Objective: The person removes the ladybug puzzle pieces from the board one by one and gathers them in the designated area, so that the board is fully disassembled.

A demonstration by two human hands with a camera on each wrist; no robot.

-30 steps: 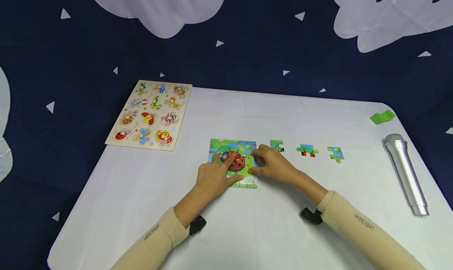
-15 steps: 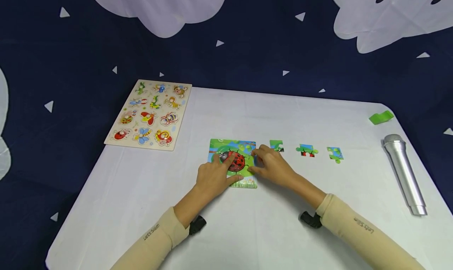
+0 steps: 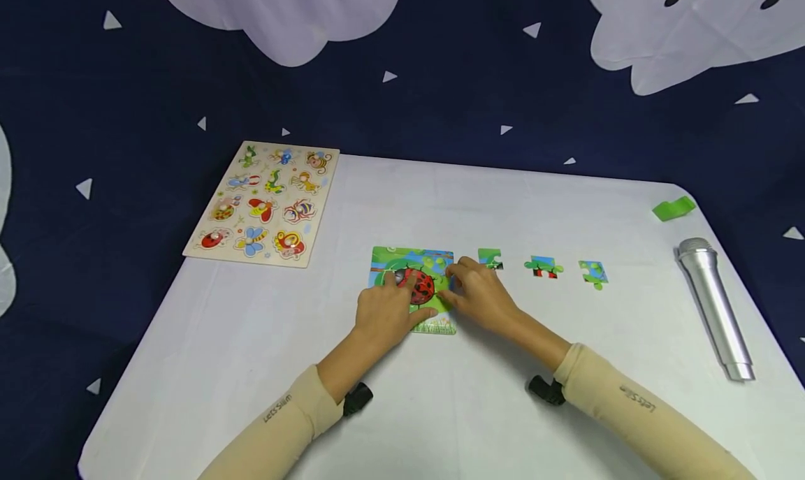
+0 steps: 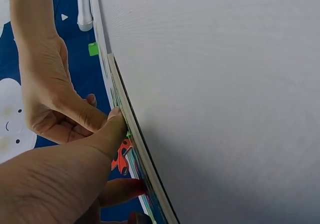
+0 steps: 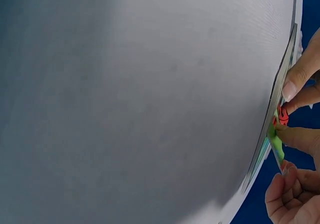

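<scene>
Ladybug puzzle (image 3: 424,288) under the spread left hand (image 3: 386,312) — right hand (image 3: 483,295) pinching a green piece (image 5: 276,143) at its right edge.

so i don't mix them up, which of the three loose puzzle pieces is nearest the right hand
The leftmost loose piece, mostly green, just beyond the right hand; the middle piece, partly red, and the rightmost piece lie farther off.

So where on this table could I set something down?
Bare: behind the loose pieces, between insect board and green strip; left front, between board, left sleeve and table edge; between right sleeve and microphone. Crowded: the ladybug puzzle, where left hand and right hand work.
</scene>
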